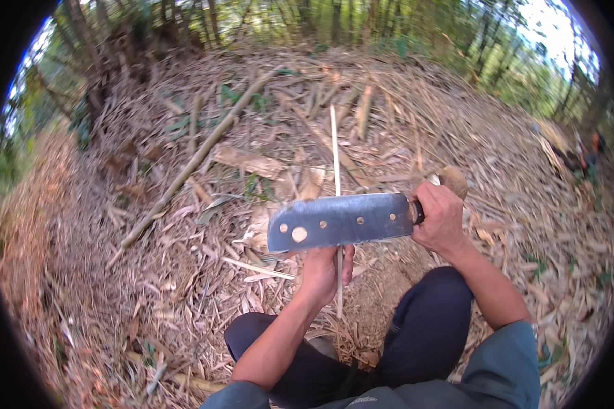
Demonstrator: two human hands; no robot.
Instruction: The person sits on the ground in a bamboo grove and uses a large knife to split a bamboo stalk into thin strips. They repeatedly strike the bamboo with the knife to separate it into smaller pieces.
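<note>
Head view: I have the right hand clamped around the handle of a dark steel cleaver, whose broad blade lies almost level across the middle of my feed. Five round holes pierce it, the largest toward its left end. The left hand is closed around a thin, pale bamboo strip, just below the blade; some of its fingers are hidden. The strip runs away from the body behind the blade, and I cannot tell whether the two touch. A small pale mark on the dark green shirt is too small for me to read. Beside the left hand, a short pale stick lies on the leaf litter. Farther left, a long bamboo pole slants across the ground. The knees in dark trousers are bent on either side.
</note>
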